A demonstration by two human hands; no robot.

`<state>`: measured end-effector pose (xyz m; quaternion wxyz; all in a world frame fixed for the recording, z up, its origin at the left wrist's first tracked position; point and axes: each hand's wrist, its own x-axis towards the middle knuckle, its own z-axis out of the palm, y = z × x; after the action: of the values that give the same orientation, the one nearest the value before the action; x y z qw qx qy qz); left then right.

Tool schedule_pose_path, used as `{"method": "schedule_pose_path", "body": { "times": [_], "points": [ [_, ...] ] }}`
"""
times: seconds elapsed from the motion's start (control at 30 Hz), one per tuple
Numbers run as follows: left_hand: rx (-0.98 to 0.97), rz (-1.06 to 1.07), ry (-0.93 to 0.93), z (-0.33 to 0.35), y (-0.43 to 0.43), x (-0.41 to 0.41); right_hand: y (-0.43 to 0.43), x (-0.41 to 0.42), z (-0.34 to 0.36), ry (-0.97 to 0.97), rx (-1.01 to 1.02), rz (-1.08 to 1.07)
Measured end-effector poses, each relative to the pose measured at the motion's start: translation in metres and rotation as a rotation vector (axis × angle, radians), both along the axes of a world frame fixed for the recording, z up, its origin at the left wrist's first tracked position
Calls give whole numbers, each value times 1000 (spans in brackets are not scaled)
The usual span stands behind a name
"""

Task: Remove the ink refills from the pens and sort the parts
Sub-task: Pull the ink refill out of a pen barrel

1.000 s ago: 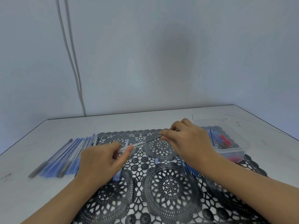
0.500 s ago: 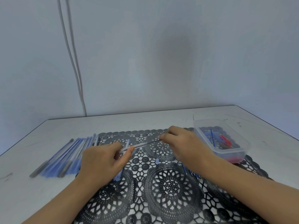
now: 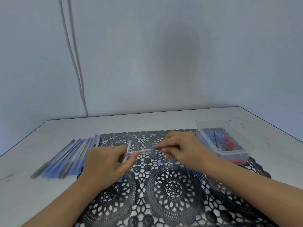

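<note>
A clear pen is held level above the black lace mat. My left hand pinches its left end between thumb and fingers. Its right end sits pinched in the fingertips of my right hand. A second clear pen barrel lies on the mat just behind my left hand. A row of several blue and grey pens lies on the table to the left. Loose blue refills lie on the mat under my right wrist, partly hidden.
A clear plastic tub at the right holds blue and red parts. A small blue cap lies on the mat between my hands. The white table ends at a grey wall with two cables running down.
My right hand has slid left along the pen, closer to my left hand. My left hand has stayed in place.
</note>
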<state>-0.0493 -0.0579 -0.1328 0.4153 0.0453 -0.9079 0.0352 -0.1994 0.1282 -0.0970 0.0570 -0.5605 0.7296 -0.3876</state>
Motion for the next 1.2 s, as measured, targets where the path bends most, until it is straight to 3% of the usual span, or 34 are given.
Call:
{"method": "schedule_pose_path", "body": {
  "times": [0.1, 0.3, 0.63, 0.93, 1.2],
  "points": [
    [-27, -81, -11, 1, 2, 0, 0, 6, 0, -112, -27, 38],
    [-14, -152, -5, 1, 0, 0, 0, 8, 1, -105, -66, 56],
    [-29, -63, -12, 2, 3, -1, -3, 4, -7, -5, 88, 5],
    [-14, -45, -29, 2, 3, 0, -1, 3, -12, 347, 326, 41],
    [-9, -42, -34, 1, 2, -1, -1, 3, -9, 238, 236, 39]
  ]
}}
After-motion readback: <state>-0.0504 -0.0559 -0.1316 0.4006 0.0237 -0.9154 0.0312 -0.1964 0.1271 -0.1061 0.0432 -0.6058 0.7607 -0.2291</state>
